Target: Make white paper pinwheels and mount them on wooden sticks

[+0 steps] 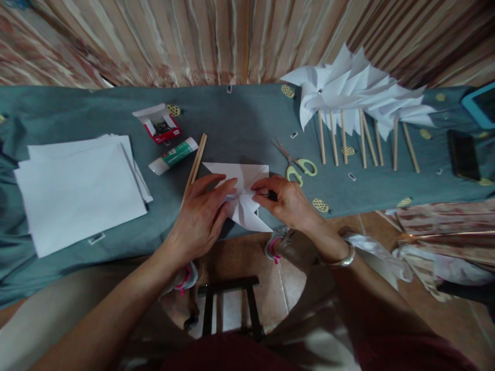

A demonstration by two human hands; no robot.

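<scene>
A white folded paper pinwheel [243, 191] lies at the near edge of a table covered in grey-green cloth [240, 118]. My left hand [203, 216] rests on the paper's left side, fingers pressed toward its centre. My right hand [284, 201] pinches the paper's folded corners at the centre, fingers closed, with a small dark thing partly hidden under them. Two wooden sticks [196, 162] lie just left of the paper. Green-handled scissors [296, 164] lie just right of it.
A stack of white paper [81, 190] lies at the left. A glue stick [173, 155] and an open red box of pins [158, 123] sit behind it. Several finished white pinwheels on sticks [356, 98] lie at the back right. A dark phone [463, 154] and teal tablet [481, 103] are far right.
</scene>
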